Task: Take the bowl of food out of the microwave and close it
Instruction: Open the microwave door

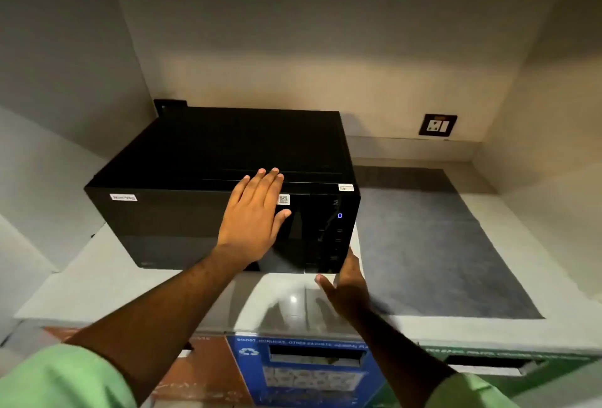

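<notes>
A black microwave (182,212) stands on a pale counter (97,287), its door shut and a blue digit lit on its control panel (335,228). My left hand (254,215) lies flat against the upper right part of the door, fingers spread and reaching the top edge. My right hand (345,290) is at the microwave's lower right front corner, fingers apart, blurred, holding nothing. No bowl of food is in view; the dark door hides the inside.
A grey mat (439,244) covers the counter to the right of the microwave. A wall socket (438,125) sits on the back wall. Below the counter's front edge are brown, blue (303,371) and green recycling bin fronts with slots.
</notes>
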`<state>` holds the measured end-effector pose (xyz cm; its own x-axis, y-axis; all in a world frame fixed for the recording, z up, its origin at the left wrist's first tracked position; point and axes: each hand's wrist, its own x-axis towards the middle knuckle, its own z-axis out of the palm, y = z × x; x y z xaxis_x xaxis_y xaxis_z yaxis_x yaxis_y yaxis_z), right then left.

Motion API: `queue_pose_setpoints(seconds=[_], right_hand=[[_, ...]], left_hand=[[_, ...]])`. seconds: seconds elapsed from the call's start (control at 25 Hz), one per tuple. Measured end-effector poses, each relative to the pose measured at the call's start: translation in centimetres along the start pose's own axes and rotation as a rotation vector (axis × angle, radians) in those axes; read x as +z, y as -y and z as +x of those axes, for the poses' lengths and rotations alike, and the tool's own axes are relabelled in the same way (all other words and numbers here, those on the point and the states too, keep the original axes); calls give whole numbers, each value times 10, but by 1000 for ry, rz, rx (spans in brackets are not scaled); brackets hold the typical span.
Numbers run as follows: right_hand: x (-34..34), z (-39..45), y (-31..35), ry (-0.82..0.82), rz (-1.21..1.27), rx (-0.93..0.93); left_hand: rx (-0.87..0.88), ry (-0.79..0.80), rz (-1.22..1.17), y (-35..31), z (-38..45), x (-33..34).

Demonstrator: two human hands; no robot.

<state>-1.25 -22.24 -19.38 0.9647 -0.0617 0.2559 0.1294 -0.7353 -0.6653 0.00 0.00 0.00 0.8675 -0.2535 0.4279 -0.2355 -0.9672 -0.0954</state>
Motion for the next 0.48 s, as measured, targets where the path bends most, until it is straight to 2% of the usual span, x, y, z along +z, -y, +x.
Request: queue_pose_setpoints(seconds=[0.08, 0.32, 0.48], right_hand=[[5, 2, -2, -33, 32, -2], [17, 6, 8, -65, 155, 195], [23, 5, 9, -133, 156, 198]], left_hand=[[-15, -13, 10, 0, 3, 2], [-49, -46, 42, -5, 3, 12], [-56, -48, 41, -5, 3, 10]])
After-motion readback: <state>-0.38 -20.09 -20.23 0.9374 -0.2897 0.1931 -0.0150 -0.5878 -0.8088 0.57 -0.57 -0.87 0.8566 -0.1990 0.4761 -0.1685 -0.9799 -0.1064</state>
